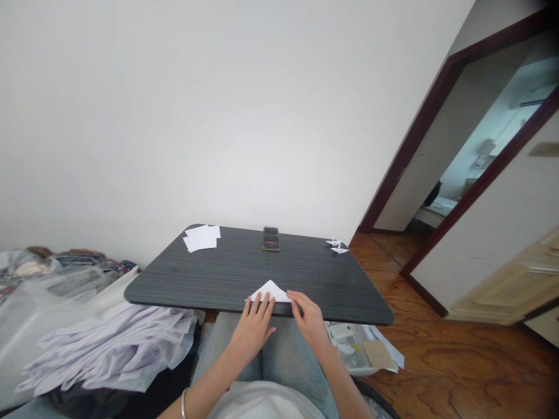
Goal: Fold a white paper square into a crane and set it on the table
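A white sheet of paper [271,288], folded into a triangle, lies at the table's near edge with its peak pointing away from me. My left hand [254,327] rests on its lower left part, fingers stretched out and pressing the paper flat. At the right corner, my right hand [309,319] pinches the paper between thumb and fingertips. Part of the triangle's bottom edge is hidden under my left fingers.
The dark table [227,273] holds loose white paper sheets [202,237] at the far left, a phone [271,240] propped at the back, and small folded paper cranes [339,250] at the far right. Beside it lie piled clothes [117,343] and an open box [349,346].
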### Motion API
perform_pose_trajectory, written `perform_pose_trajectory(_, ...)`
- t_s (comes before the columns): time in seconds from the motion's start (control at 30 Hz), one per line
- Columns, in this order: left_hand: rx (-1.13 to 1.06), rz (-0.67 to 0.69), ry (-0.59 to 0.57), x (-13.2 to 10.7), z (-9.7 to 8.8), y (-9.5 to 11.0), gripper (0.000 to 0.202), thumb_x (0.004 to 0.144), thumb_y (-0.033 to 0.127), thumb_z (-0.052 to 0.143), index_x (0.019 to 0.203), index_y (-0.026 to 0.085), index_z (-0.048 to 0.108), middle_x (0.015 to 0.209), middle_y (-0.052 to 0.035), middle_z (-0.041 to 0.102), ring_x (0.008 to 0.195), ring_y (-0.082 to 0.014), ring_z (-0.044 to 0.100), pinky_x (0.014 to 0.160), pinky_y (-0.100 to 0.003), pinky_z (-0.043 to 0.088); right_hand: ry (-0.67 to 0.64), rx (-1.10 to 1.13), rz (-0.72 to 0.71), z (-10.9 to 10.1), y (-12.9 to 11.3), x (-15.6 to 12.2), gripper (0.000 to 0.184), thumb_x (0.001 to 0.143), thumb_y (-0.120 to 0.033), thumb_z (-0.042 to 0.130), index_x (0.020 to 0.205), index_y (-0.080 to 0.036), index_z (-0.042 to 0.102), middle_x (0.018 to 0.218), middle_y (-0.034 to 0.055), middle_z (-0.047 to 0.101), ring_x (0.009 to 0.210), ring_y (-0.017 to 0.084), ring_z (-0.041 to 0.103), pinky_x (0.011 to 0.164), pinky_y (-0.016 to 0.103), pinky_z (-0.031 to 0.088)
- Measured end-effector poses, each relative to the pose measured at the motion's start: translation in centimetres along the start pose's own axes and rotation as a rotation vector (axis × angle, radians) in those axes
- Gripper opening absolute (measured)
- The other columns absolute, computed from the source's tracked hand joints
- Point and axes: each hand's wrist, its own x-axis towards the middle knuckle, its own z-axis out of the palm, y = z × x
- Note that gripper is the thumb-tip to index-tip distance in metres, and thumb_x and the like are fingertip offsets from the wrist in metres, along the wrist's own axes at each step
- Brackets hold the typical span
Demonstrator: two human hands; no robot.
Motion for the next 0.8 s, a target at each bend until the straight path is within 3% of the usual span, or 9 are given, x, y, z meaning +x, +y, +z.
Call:
perform_pose_trajectory(0.23,0.016,0.017,0.016,0.1,0.2,0.0,0.054,0.081,0.028,0.046,0.131,0.014,0.029,0.136,-0.0129,0.034,0.124,-0.0293,0.029,0.098,-0.050,0.026,-0.193,-0.159,-0.171,1.6,0.7,-1.6,0.043,0.079,-0.006,0.031,0.117,-0.012,0.050,0.123,0.0114,0.051,0.116,0.019,0.044,0.097,0.040,0.037)
perform_pose_trajectory(0.47,0.026,0.004,-0.015,0.3,0.3,0.2,0.057,0.079,0.027,0.048,0.131,0.014,0.029,0.136,-0.0140,0.033,0.125,-0.0307,0.028,0.098,-0.051,0.025,-0.174,-0.326,-0.203,2.4,0.3,-2.1,0.042,0.082,-0.009,0.031,0.122,-0.008,0.045,0.128,0.0135,0.045,0.121,0.020,0.037,0.099,0.041,0.035)
perform_pose_trajectory(0.8,0.029,0.017,0.020,-0.1,0.9,0.0,0.052,0.081,0.024,0.042,0.131,0.015,0.029,0.138,-0.0116,0.031,0.127,-0.0281,0.024,0.098,-0.054,0.022,-0.181,-0.359,-0.245,2.9,-0.1,-1.9,0.042,0.086,-0.021,0.035,0.126,-0.007,0.039,0.130,0.0143,0.042,0.122,0.021,0.034,0.100,0.042,0.034)
